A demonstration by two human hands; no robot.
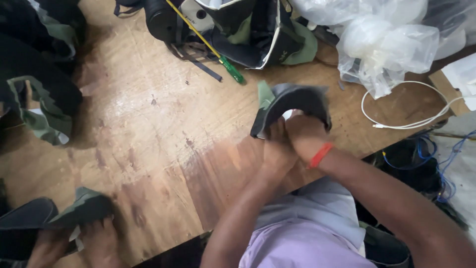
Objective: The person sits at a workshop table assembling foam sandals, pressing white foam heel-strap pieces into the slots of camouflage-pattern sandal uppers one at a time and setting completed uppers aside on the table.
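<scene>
The dark grey folded fabric piece with a green edge (290,104) is lying near the front edge of the worn brown wooden table (148,129), and both hands of the person are gripping it from below. The left hand (276,149) is closing its fingers on the lower left side of the piece, and the right hand (305,131), with a red band on the wrist (321,155), is pressing just beside it, partly under the cloth; the two hands are touching each other.

To the left of the fabric piece a wide bare part of the table is staying open. Behind the piece, a yellow rod with a green handle (208,44) is lying tilted, and its green end is near the piece but apart from it. Behind this, a black and green bag with white trim (253,34) is standing. To the right and behind the piece, crumpled clear plastic bags (386,39) are piling up, and a white cable (411,114) is curling on the table just to the right of the piece.

Far to the left of the piece, more dark and green fabric (39,94) is lying at the table edge. At the front left corner, another person's hands (74,243) are holding a similar dark piece (54,213).
</scene>
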